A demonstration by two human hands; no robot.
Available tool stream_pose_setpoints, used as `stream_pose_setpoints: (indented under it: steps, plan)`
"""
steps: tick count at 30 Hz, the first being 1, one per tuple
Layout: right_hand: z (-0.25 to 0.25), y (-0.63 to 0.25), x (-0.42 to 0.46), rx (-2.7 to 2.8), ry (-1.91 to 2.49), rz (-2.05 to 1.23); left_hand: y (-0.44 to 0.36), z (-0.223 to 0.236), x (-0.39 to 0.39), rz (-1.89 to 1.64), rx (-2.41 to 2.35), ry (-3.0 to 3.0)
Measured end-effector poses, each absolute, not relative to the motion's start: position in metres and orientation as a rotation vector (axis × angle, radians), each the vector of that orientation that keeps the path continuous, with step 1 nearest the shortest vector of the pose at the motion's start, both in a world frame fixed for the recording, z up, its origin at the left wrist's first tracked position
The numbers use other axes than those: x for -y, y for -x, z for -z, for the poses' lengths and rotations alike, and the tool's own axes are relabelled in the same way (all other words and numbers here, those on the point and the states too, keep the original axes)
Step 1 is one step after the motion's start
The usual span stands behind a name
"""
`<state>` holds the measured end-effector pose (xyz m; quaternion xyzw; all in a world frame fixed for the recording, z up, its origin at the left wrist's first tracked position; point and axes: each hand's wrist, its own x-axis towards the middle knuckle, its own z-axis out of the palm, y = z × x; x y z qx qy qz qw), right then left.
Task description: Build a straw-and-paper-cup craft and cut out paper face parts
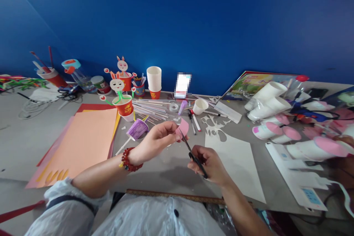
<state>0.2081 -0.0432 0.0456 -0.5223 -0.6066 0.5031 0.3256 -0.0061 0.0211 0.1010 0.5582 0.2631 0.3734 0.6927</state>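
Observation:
In the head view, my left hand [162, 136] pinches a small piece of pink paper [183, 127] above the middle of the table. Black-handled scissors [197, 162] are gripped in my right hand [211, 164]. Their blades point up and left and meet the lower edge of the pink paper. Beyond my left hand lies a purple-coloured paper cup [137, 129] on its side with a white stick. A white sheet with cut-out holes [235, 162] lies flat to the right, partly under my right hand.
Stacked coloured paper [85, 140] lies at left. Rabbit figures on red cups [124, 107], paper straws [155, 108], upright white cups [154, 77], markers [195, 120] and a lit phone [182, 85] stand or lie along the back. A white power strip [297, 177] and pink-topped white cups [316, 149] are at right.

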Motion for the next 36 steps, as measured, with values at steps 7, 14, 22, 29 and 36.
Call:
stream_pose_setpoints:
  steps: [7,14,22,29,36]
  plan:
    - [-0.050,-0.214,0.039,1.687,1.371,-1.259,0.009,-0.104,-0.026,-0.753,-0.656,-1.307]
    - [-0.049,-0.215,0.038,1.693,1.385,-1.223,0.009,-0.108,-0.025,-0.738,-0.664,-1.335]
    - [-0.055,-0.215,0.039,1.685,1.353,-1.447,0.011,-0.098,-0.027,-0.780,-0.649,-1.302]
    - [-0.057,-0.224,0.046,1.689,1.208,-1.678,0.014,-0.094,-0.028,-0.908,-0.663,-1.208]
    - [-0.067,-0.221,0.051,1.485,1.106,-1.296,0.012,-0.096,-0.025,-0.950,-0.698,-1.424]
